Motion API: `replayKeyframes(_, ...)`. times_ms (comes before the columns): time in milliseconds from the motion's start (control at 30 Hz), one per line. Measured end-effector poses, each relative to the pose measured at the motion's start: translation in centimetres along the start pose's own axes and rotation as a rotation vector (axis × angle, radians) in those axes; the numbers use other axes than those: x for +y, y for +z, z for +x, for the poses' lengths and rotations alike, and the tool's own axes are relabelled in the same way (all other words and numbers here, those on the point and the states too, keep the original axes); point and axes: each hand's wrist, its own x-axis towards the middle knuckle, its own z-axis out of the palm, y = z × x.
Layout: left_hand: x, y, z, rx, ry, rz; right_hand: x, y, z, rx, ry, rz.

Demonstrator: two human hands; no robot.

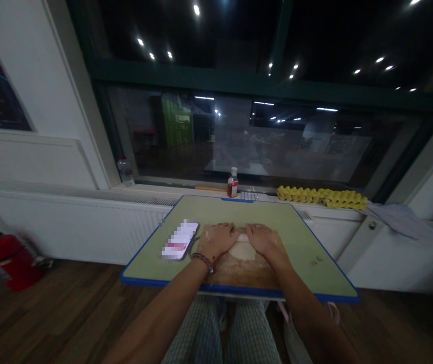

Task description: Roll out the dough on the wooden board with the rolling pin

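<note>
The left hand (219, 239) and right hand (263, 238) lie over a rolling pin (242, 237) on dough (242, 252). Clasped or flat — I cannot tell.

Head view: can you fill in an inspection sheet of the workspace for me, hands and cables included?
Surface: pale green table with a blue rim; small dark marks at right.
Job's things: rolling pin across flattened dough, on a brown board.
Clutter: smartphone left of the board.
Hands: left hand and right hand palm-down at the rolling pin; grip unclear.
Cables: dark curve beside the smartphone, possibly a cable.
Surroundings: small bottle and yellow egg trays by the window; fire extinguisher at left.
</note>
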Motion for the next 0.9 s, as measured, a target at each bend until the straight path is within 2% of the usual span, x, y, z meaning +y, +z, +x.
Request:
replayKeyframes(200, 0.0, -0.1, -2.4, 0.021, 0.083, -0.029, -0.2, -0.1, -2.8, 0.022, -0.092, -0.003)
replayKeyframes(433, -0.1, -0.2, -4.0, 0.029, 0.107, -0.054, 0.3, 1.3, -3.5, 0.000, -0.086, 0.057)
replayKeyframes(633, 0.5, -0.3, -5.8, 0.050, 0.073, -0.052, 0.8, 1.3, -4.2, -0.040, -0.105, 0.110)
replayKeyframes(733, 0.8, -0.5, -6.5, 0.058, 0.059, -0.047, 1.5, 1.5, -3.6, -0.045, -0.074, 0.116)
replayKeyframes(900, 1.1, -0.9, -8.0, 0.052, 0.097, -0.062, 2.4, 2.2, -2.6, 0.019, 0.074, 0.039)
